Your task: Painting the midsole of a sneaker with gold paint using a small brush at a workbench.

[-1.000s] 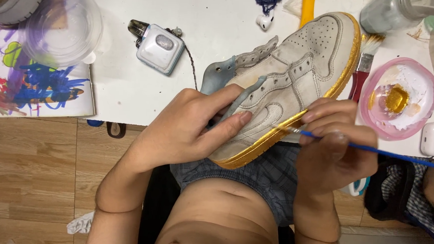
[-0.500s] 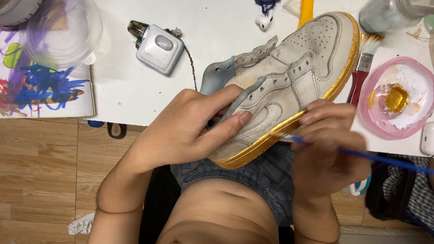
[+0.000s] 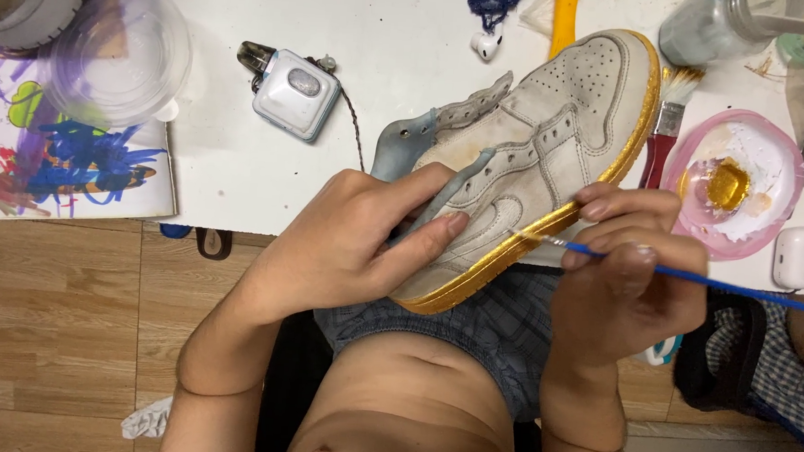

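Head view: left hand point(image 3: 346, 251) grips sneaker point(image 3: 534, 160); right hand point(image 3: 624, 283) pinches brush point(image 3: 693, 280).

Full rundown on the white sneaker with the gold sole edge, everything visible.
The white leather-look sneaker with gold sole edge lies tilted on its side across the white table's edge, toe away from the person. Perforated toe, unlaced eyelets, grey-blue tongue, yellowish stains. The left hand grips its heel side; the right hand holds a thin blue-handled brush, tip at the gold edge.
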